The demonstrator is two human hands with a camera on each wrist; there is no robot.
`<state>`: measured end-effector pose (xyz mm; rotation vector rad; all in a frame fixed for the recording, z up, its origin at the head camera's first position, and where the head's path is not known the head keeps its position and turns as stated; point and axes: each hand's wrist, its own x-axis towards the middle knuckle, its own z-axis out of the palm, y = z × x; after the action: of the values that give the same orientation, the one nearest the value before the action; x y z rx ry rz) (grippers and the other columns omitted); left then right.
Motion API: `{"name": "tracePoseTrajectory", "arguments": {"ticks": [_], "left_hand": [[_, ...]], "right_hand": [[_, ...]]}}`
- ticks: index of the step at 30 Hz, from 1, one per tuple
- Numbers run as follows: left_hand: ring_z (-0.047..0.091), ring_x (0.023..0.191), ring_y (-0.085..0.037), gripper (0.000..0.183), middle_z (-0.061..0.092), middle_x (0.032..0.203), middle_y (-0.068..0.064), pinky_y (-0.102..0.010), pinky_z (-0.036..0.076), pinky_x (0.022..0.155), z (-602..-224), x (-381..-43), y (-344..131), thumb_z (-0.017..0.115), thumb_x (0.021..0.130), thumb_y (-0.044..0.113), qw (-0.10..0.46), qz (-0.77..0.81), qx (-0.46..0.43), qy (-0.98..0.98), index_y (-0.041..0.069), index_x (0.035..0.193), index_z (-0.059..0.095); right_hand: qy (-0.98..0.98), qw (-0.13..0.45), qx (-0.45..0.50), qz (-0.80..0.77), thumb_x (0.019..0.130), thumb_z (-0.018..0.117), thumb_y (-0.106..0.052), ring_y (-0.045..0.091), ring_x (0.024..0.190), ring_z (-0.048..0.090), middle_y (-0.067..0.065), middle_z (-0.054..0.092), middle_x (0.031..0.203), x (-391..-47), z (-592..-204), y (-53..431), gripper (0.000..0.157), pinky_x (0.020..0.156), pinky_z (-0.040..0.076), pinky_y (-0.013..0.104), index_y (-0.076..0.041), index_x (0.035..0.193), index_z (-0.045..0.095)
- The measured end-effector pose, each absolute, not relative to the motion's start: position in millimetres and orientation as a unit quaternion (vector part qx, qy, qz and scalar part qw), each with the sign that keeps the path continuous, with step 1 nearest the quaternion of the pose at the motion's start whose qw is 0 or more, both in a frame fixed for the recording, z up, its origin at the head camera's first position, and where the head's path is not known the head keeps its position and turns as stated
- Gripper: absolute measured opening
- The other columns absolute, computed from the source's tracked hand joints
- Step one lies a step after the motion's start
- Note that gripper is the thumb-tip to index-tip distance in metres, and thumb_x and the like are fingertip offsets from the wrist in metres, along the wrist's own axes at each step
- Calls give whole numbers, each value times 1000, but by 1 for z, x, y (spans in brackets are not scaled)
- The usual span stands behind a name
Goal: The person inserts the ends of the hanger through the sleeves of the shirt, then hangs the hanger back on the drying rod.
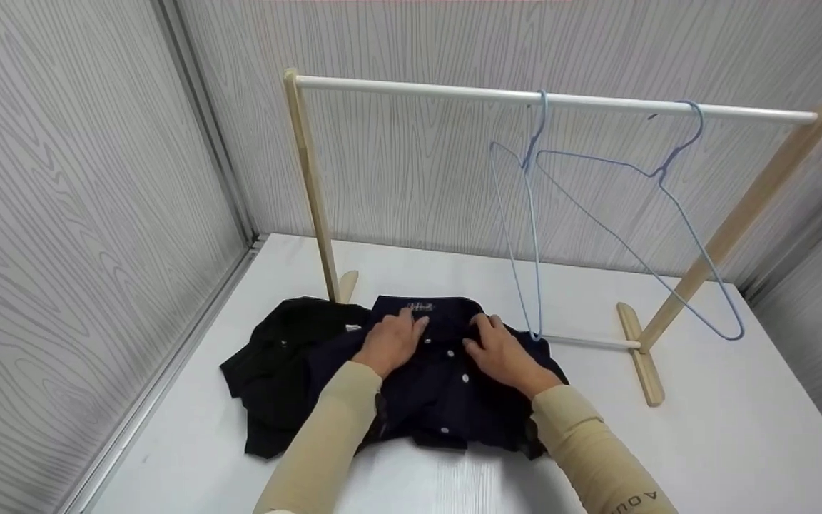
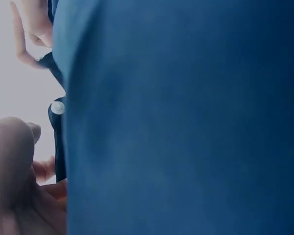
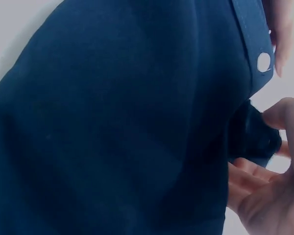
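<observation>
A navy button-up shirt (image 1: 418, 385) with white buttons lies spread on the table, its collar toward the rack. My left hand (image 1: 391, 341) grips the left side of the shirt's neck opening, beside a small embroidered label. On the other side of the opening, the fingers and thumb of my right hand (image 1: 504, 353) pinch the collar edge. In the right wrist view, the right hand (image 3: 274, 181) has thumb and fingers about a fold of dark cloth. Blue-looking fabric (image 2: 186, 117) fills most of the left wrist view and partly hides the left hand (image 2: 19, 181).
A black garment (image 1: 275, 385) lies to the left, partly under the navy shirt. Behind stands a wooden rack with a white rail (image 1: 418, 88). Two blue wire hangers, one nearer the middle (image 1: 531, 214) and one at right (image 1: 689, 221), hang from it above the white table (image 1: 725, 428).
</observation>
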<state>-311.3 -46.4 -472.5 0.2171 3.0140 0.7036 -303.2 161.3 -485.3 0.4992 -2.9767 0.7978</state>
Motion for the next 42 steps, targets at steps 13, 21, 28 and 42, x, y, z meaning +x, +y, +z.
{"name": "tracePoseTrajectory", "arguments": {"ticks": [13,21,28,42], "left_hand": [[48,48,-13,31,48,56,2,-27,37,46,-475,-307,-67,58,86,31,-119,245,70,960,14,64,47],[46,44,-15,19,48,55,-1,-26,32,40,-466,-299,-64,57,79,5,-194,243,115,943,13,89,44],[43,41,-13,23,46,59,-1,-24,29,35,-461,-290,-57,50,82,2,-271,174,149,935,9,104,45],[47,62,-17,40,38,113,-14,-24,36,42,-450,-270,-64,51,80,4,-243,143,153,947,12,117,41]], "right_hand": [[-908,131,111,382,91,51,-27,7,56,54,-5,54,63,-299,-492,188,27,55,44,25,-15,67,56],[-869,124,139,457,86,51,-3,13,54,57,5,53,77,-284,-492,190,30,46,49,23,-12,114,46],[-877,74,115,460,83,42,0,17,39,53,7,59,79,-271,-485,191,52,36,45,29,-17,132,41],[-845,223,142,465,85,60,-16,9,49,58,0,62,64,-265,-487,219,11,44,48,21,-10,78,65]]}}
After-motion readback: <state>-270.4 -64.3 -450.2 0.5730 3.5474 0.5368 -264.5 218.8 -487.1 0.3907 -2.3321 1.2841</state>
